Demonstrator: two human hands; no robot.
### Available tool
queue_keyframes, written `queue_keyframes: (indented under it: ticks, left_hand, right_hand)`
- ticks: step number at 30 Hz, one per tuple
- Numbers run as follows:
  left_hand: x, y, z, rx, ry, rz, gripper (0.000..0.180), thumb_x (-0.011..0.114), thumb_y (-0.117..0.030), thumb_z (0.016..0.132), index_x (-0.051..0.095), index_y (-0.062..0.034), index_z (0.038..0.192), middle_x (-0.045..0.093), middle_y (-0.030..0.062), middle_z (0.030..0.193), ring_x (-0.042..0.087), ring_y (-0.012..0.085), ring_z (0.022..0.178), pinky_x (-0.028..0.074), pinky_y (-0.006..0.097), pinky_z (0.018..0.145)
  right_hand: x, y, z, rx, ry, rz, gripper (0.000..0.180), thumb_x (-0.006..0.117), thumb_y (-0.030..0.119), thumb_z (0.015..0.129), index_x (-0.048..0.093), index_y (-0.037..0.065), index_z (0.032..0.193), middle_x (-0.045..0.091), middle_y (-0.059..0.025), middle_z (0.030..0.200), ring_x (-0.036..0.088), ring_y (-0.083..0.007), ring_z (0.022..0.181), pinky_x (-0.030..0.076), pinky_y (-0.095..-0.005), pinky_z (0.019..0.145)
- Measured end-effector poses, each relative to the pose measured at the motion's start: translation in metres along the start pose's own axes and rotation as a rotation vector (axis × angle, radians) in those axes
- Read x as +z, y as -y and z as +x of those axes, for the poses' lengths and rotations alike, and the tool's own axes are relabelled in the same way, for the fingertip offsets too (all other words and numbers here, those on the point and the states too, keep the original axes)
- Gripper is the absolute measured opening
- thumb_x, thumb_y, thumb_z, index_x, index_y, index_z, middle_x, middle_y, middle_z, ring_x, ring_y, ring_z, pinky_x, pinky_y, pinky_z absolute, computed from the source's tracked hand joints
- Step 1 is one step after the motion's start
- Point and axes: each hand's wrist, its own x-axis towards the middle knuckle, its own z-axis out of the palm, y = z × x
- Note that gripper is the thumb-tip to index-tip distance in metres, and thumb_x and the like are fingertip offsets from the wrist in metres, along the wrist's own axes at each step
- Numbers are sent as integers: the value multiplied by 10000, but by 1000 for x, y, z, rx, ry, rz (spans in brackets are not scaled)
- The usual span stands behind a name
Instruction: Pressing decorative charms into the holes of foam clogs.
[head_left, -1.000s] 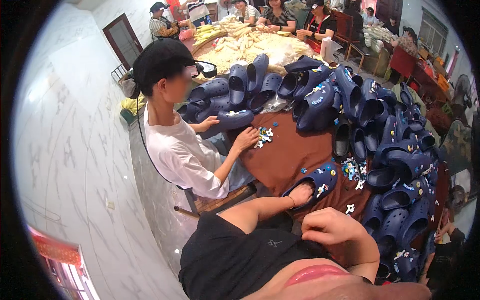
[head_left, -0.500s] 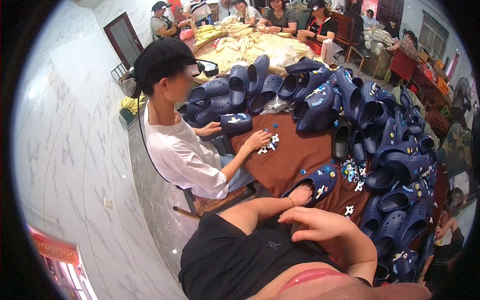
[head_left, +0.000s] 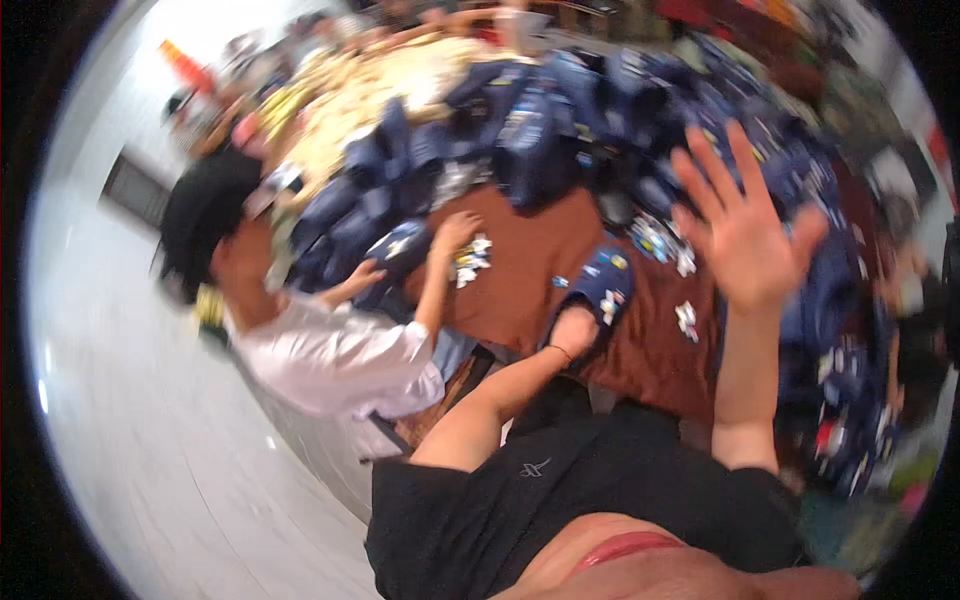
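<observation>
- Left hand (head_left: 575, 330) is stuck inside the heel opening of a navy foam clog (head_left: 604, 283). Fingers are hidden in there, so I can't tell if they're gripping.
- That clog sits at the near edge of the brown cloth (head_left: 520, 230), toe pointing to about 1 o'clock, white and yellow charms on its upper. Clock directions below run from it.
- Right hand (head_left: 748, 240) is up at 2 o'clock, fingers spread wide, nothing in it.
- Loose blue-and-white shoe charms (head_left: 655, 240) lie between 1 and 2, a lone white charm (head_left: 686, 322) at 4, and a small blue charm (head_left: 560, 282) just beside the clog at 9.
- Big heap of navy clogs (head_left: 540, 140) curves from 10 round past 3.
- Co-worker (head_left: 330, 350) in a white top and black cap sits at 9, one hand on another decorated clog (head_left: 398, 245), the other by a second charm pile (head_left: 473, 262).
- Pale pile (head_left: 370, 90) off at 10–11 is blurry; could be corn.
</observation>
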Motion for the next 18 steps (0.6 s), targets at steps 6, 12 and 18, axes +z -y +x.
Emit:
queue_keyframes:
  ticks: [6, 12, 18]
  left_hand:
    - [6, -1, 7, 100, -39, 11, 130, 523, -128, 692, 546, -1, 680, 533, 178, 732, 514, 331, 749, 407, 421, 701]
    - [10, 5, -4, 102, -45, 69, 122, 527, -139, 698, 541, -18, 702, 535, 166, 758, 513, 324, 774, 399, 418, 722]
    - [4, -2, -3, 110, -99, 19, 128, 535, -165, 713, 550, -38, 720, 544, 142, 762, 524, 297, 775, 408, 405, 708]
  right_hand:
    - [-60, 40, -3, -293, -232, -70, 912, 450, 653, 695, 157, 29, 1293, 230, -221, 1277, 231, -399, 1191, 233, -589, 939]
    - [-68, 36, -9, -318, -289, -72, 908, 446, 655, 696, 160, 30, 1289, 251, -216, 1262, 267, -393, 1166, 249, -595, 926]
    - [-70, 32, -8, -275, -330, 0, 853, 475, 614, 705, 235, 17, 1264, 263, -212, 1276, 256, -385, 1187, 229, -589, 942]
